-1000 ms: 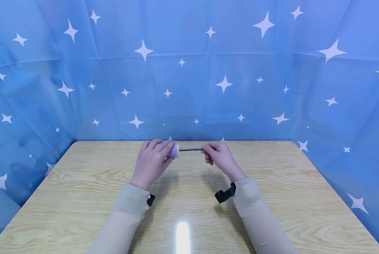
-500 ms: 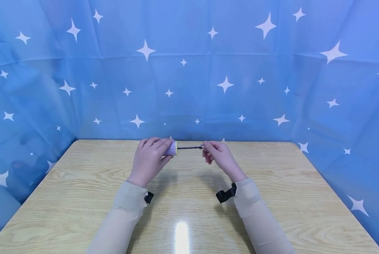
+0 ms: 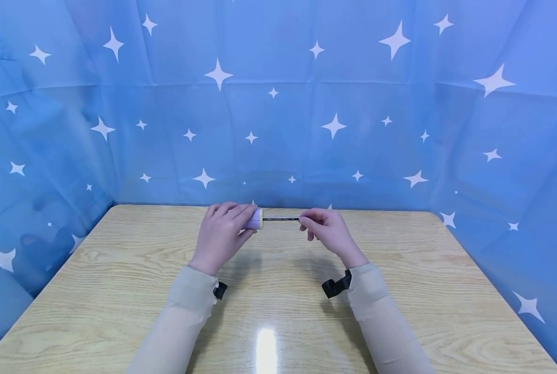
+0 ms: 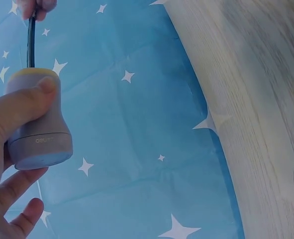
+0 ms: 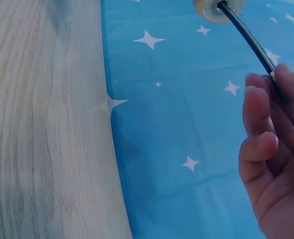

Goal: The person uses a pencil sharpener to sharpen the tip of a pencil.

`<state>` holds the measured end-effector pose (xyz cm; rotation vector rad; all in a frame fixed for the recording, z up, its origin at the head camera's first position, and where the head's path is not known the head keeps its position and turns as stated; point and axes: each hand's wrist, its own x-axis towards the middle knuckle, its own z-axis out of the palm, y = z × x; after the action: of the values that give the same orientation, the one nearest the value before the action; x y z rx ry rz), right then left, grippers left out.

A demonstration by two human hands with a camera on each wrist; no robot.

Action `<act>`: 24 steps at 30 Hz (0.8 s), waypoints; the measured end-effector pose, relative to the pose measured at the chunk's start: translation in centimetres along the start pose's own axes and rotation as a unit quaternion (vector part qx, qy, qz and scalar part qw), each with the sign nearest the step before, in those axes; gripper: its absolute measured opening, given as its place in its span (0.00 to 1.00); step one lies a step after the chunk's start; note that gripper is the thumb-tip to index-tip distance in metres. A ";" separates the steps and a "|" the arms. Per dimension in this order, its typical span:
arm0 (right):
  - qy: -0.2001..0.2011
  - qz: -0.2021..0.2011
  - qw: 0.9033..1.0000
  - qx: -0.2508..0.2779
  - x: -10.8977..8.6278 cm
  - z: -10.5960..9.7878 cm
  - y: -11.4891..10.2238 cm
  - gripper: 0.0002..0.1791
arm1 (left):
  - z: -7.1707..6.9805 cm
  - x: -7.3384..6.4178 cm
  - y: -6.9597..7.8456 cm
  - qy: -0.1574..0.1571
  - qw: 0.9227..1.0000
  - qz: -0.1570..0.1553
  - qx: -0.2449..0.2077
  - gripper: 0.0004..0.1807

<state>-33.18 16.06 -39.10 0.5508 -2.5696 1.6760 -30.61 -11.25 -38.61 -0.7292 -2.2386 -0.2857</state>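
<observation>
My left hand (image 3: pixel 218 236) grips a small lavender pencil sharpener (image 3: pixel 255 219) with a yellow rim, lying sideways in the air above the far part of the table. In the left wrist view the thumb presses on the side of the sharpener (image 4: pixel 45 147), which bears small lettering. A dark pencil (image 3: pixel 280 218) runs from the hole in the yellow end toward the right; its inner tip is hidden. The right hand (image 3: pixel 330 235) pinches the pencil's outer end between thumb and fingers. In the right wrist view the pencil (image 5: pixel 248 37) enters the middle of the sharpener's round face (image 5: pixel 211 11).
A wood-grain table (image 3: pixel 278 291) lies below both hands. Blue cloth (image 3: pixel 278 130) with white stars hangs behind it and at both sides. Each sleeved wrist wears a black camera mount, such as the right one (image 3: pixel 336 285).
The right hand has shifted slightly to the right and its fingers have changed their pose on the pencil's end. The left hand still holds the sharpener in nearly the same place.
</observation>
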 end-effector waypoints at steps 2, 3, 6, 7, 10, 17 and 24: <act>0.003 -0.012 1.000 -0.005 0.0 0.1 0.0 0.13 | 0.0 0.0 0.0 0.004 1.000 0.003 0.002 0.29; 0.005 -0.014 1.000 -0.002 -0.1 0.1 0.0 0.13 | 0.1 0.0 0.0 0.007 1.000 0.005 0.003 0.28; 0.006 -0.015 1.000 0.016 -0.1 0.3 -0.1 0.14 | 0.1 0.1 0.1 0.015 1.000 0.009 0.006 0.28; 0.006 -0.012 1.000 0.024 -0.1 0.4 -0.1 0.15 | 0.1 0.1 0.1 0.019 1.000 0.011 0.006 0.27; 0.002 0.002 0.999 0.042 -0.1 0.6 -0.1 0.18 | 0.2 0.1 0.3 0.029 0.999 0.018 0.008 0.27; -0.018 0.049 0.993 0.105 0.1 0.8 0.1 0.23 | 0.4 0.1 0.5 0.038 0.999 0.029 0.012 0.24; -0.067 0.120 0.969 0.203 0.1 0.9 0.2 0.26 | 0.6 0.1 0.7 0.041 0.998 0.037 0.018 0.25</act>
<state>-33.19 15.35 -39.62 0.3835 -2.4669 2.3508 -30.59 -10.39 -38.96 -0.7667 -2.1290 -0.2346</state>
